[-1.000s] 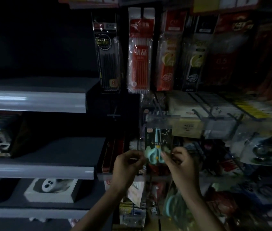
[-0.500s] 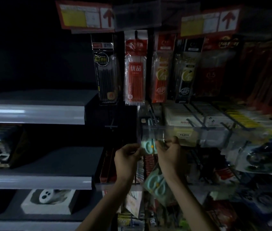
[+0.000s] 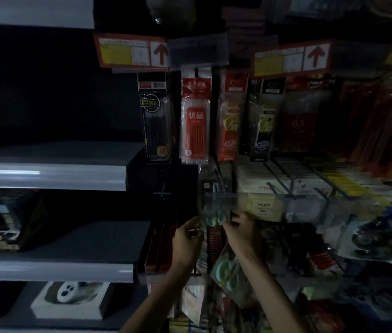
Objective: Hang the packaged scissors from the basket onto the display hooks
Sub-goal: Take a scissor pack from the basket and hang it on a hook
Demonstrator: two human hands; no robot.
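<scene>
A pack of teal-handled scissors (image 3: 213,218) is held up against the display just under a clear price rail (image 3: 243,200). My left hand (image 3: 186,239) pinches its left edge and my right hand (image 3: 241,230) pinches its right edge. The pack's top is hidden behind the rail, where dark display hooks (image 3: 219,182) stick out. Another pack of teal scissors (image 3: 226,272) hangs lower, partly behind my right forearm. No basket is in view.
Pen refill packs (image 3: 195,121) hang in a row above. White boxes (image 3: 269,181) sit right of the hooks, and tape dispenser packs (image 3: 375,236) hang at far right. Grey shelves (image 3: 50,176) run along the left, with a boxed white item (image 3: 69,299) low down.
Both hands lifted the scissors pack upward from chest height to the clear rail, so its top now sits behind the rail. The view tilted upward too.
</scene>
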